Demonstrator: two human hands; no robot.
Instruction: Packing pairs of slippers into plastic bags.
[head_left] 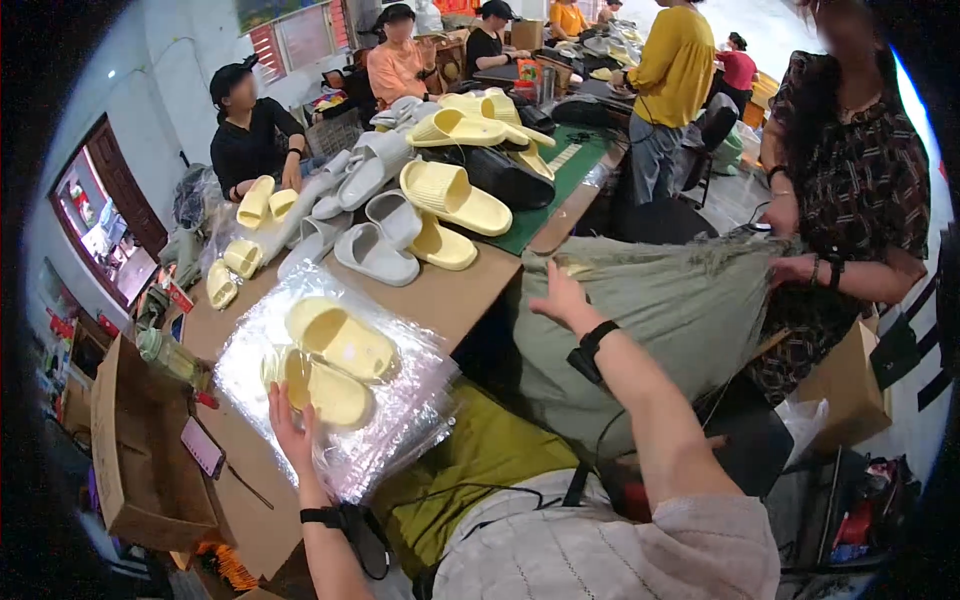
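Yellow slides (335, 360) on plastic bags (400, 400); grey sack (680, 310) right, slipper pile (420, 210) behind.

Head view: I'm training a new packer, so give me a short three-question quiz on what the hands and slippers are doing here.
1. True or false: the left hand rests on a clear plastic bag with yellow slippers on it.
2. What does the right hand touch? A) cardboard box B) grey-green sack C) grey slipper
3. Which two slipper colours lie in the pile on the table?

Key: 1 true; 2 B, the grey-green sack; 3 yellow and grey.
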